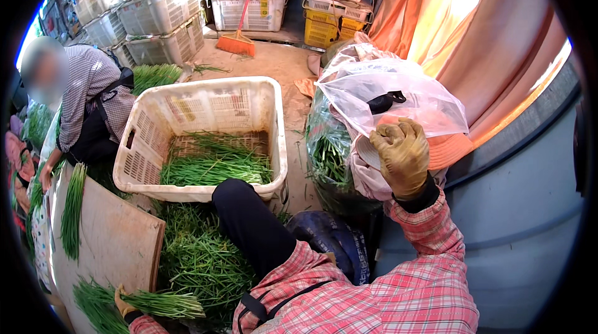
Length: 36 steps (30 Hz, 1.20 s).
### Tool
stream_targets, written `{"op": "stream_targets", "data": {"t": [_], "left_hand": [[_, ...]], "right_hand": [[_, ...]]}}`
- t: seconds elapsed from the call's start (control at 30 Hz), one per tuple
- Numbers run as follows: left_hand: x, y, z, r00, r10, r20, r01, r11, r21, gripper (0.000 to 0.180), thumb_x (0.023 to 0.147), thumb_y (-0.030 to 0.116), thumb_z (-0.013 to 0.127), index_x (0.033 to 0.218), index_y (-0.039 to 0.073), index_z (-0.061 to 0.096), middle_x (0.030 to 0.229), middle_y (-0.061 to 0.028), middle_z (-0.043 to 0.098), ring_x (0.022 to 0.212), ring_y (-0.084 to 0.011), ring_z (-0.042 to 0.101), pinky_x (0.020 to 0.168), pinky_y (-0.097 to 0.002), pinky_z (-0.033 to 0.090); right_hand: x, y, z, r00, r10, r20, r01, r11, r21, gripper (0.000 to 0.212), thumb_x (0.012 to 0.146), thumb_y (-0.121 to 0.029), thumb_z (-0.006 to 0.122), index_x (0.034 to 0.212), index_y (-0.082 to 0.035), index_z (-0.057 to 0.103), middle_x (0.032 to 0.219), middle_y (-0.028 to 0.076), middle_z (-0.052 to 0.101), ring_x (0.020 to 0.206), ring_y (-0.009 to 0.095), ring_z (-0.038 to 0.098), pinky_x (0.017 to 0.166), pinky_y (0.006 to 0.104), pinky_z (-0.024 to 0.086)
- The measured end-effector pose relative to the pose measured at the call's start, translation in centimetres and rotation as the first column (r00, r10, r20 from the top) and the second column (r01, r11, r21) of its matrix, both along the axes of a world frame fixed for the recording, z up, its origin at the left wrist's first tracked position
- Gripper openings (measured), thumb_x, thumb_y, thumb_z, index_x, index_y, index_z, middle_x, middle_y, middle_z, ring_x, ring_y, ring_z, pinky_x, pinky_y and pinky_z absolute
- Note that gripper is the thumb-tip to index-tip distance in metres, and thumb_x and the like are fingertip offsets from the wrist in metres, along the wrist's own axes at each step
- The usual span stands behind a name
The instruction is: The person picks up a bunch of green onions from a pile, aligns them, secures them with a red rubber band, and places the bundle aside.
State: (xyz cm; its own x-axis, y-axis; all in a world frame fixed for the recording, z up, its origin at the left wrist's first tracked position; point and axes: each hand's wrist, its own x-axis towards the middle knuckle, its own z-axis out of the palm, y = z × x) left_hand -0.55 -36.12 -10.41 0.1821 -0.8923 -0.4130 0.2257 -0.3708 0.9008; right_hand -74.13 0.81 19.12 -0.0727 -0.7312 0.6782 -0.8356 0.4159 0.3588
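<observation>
My left hand [123, 303] is low at the left, its fingers wrapped round a bunch of long, thin green chives [165, 305] with paler ends toward the right. The bunch lies across the lower part of a wooden board [118, 234]. My right hand [402, 158], in a tan work glove, is raised on the right with its fingers curled into a fist. Anything inside that fist is hidden. Behind it are an orange-brimmed hat [445, 149] and a sheer white bag [398, 88]. Another bunch of chives [73, 209] rests on the board's left part.
Beyond my knee stands a white plastic crate [202, 194] with chives inside. Loose chives [199, 253] are heaped below it. A co-worker [93, 91] bends over at the left. Stacked crates [249, 4] and an orange broom [237, 42] are at the back; a blue-grey panel [486, 247] flanks my right.
</observation>
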Motion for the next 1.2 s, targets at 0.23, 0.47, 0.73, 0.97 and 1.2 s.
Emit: {"op": "stream_targets", "data": {"t": [0.23, 0.47, 0.73, 0.97, 1.2], "left_hand": [[-4.0, 2.0, 1.8, 0.936, 0.026, 0.35, 0.055, 0.974, -0.219, 0.017, 0.089, 0.023, 0.051, 0.096, 0.012, 0.062, 0.073, 0.0025, 0.046, 0.06, -0.0161, 0.043, 0.065, -0.0393, 0.048], [-4.3, 0.7, 2.9, 0.972, 0.179, -0.154, -0.156, 0.976, 0.153, 0.025, 0.09, 0.025, 0.052, 0.105, 0.007, 0.056, 0.097, -0.0079, 0.057, 0.08, -0.0259, 0.053, 0.072, -0.0428, 0.049], [-4.2, 2.8, 3.1, 0.998, 0.033, 0.055, -0.02, 0.975, -0.219, 0.016, 0.085, 0.024, 0.058, 0.072, 0.015, 0.057, 0.054, 0.0046, 0.041, 0.045, -0.013, 0.041, 0.044, -0.0303, 0.035], [-14.9, 11.5, 17.2, 0.823, -0.09, -0.56, -0.048, 0.973, -0.227, 0.018, 0.091, 0.015, 0.05, 0.102, 0.002, 0.056, 0.052, 0.006, 0.031, 0.04, -0.0064, 0.03, 0.039, -0.0236, 0.024], [-14.7, 15.3, 18.7, 0.642, -0.244, -0.727, -0.301, 0.792, -0.532, 0.03, 0.096, 0.018, 0.041, 0.111, -0.003, 0.055, 0.054, 0.0026, 0.036, 0.042, -0.009, 0.032, 0.044, -0.0254, 0.028]], "right_hand": [[0.1, -1.4, 0.1, 1.0, 0.012, -0.02, -0.012, 0.999, 0.047, 0.022, 0.068, -0.008, 0.059, 0.09, -0.006, 0.062, 0.091, 0.005, 0.06, 0.083, 0.023, 0.057, 0.084, 0.0388, 0.045], [1.3, -2.1, -1.0, 0.991, 0.118, 0.061, -0.118, 0.993, -0.001, 0.034, 0.068, -0.005, 0.061, 0.102, -0.009, 0.06, 0.098, 0.007, 0.058, 0.091, 0.028, 0.056, 0.085, 0.0436, 0.044], [11.2, -9.8, -7.5, 0.559, 0.482, 0.674, -0.649, 0.761, -0.006, 0.029, 0.069, -0.011, 0.067, 0.097, -0.003, 0.062, 0.096, 0.015, 0.063, 0.08, 0.032, 0.061, 0.068, 0.0406, 0.049], [26.6, -18.9, -10.7, -0.105, 0.408, 0.907, -0.948, 0.234, -0.214, 0.07, 0.082, -0.047, 0.061, 0.129, 0.003, 0.043, 0.128, 0.024, 0.048, 0.118, 0.036, 0.046, 0.099, 0.0394, 0.037], [35.2, -17.6, -13.6, -0.354, -0.576, 0.737, -0.892, -0.029, -0.451, 0.073, 0.086, -0.027, 0.065, 0.14, 0.001, 0.025, 0.109, 0.006, 0.057, 0.095, 0.012, 0.053, 0.084, 0.0249, 0.044]]}}
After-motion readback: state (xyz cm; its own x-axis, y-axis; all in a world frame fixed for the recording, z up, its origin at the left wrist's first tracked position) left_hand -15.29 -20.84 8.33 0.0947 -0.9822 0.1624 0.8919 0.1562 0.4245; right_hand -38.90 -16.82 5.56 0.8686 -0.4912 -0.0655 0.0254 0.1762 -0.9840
